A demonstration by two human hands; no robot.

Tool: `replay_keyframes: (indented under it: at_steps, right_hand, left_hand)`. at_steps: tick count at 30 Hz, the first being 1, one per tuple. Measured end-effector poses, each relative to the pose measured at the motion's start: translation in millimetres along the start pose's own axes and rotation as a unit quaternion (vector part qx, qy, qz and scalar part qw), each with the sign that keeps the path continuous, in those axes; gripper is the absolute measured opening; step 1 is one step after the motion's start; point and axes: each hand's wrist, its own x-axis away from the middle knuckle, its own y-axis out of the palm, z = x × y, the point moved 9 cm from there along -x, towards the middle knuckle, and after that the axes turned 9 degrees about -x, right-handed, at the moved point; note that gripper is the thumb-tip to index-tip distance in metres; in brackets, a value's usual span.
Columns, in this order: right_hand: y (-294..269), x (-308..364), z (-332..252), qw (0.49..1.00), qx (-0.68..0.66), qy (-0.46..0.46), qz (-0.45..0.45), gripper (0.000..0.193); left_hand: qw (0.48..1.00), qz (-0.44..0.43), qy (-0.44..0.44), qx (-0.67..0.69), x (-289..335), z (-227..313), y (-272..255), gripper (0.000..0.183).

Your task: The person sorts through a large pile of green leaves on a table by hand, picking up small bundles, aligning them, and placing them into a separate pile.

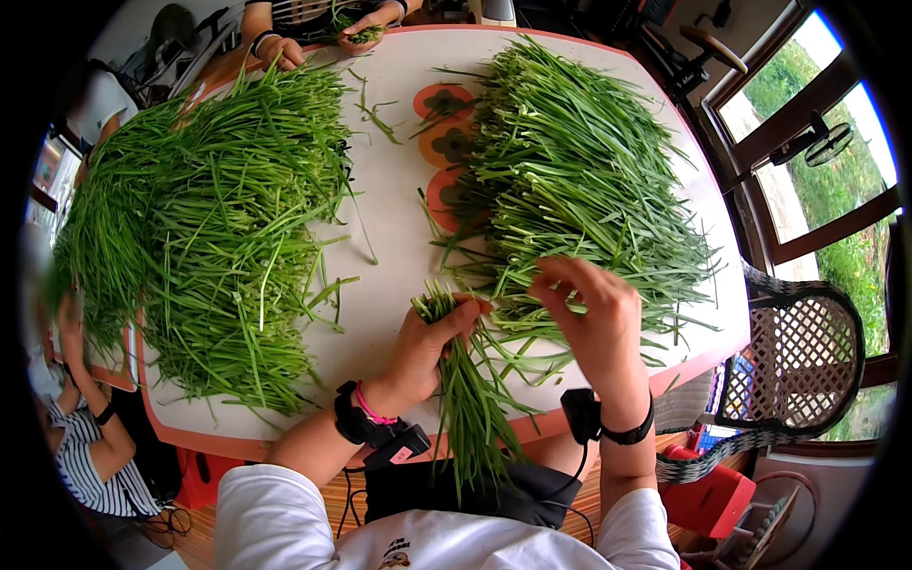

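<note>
Near the table's front edge, my left hand [416, 353] is closed around a small bunch of garlic chives [470, 404]. The cut pale ends stick up past my thumb, and the green leaves hang down over the edge toward my lap. To the right of it my right hand [606, 321] is raised with its fingers bent and drawn together; whatever lies between the fingertips, if anything, is too small to make out. Just beyond that hand spreads a large pile of garlic chives [579, 180], its stem ends facing the table's middle.
A second large pile of garlic chives [237, 218] covers the left of the white table [380, 256]. Across the table, another person's hands [366, 28] hold some greens. More people sit at the left. A woven-backed chair [793, 356] stands at the right, by the windows.
</note>
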Motion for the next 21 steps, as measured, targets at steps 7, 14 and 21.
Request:
replay_keyframes:
  at_steps: [7,14,21]
  right_hand:
    - [19,-48,16,0.988,0.139,-0.049,-0.052,0.009]
    - [25,-53,4,0.985,0.13,-0.102,-0.047,0.005]
    - [3,-52,-67,0.984,-0.095,-0.15,-0.008,0.029]
  left_hand:
    - [1.0,-0.003,-0.027,0.01,-2,3,-1,0.028]
    - [0.994,-0.064,-0.042,0.08,-11,-3,8,0.028]
    - [0.993,-0.044,-0.046,0.098,0,0,-4,0.037]
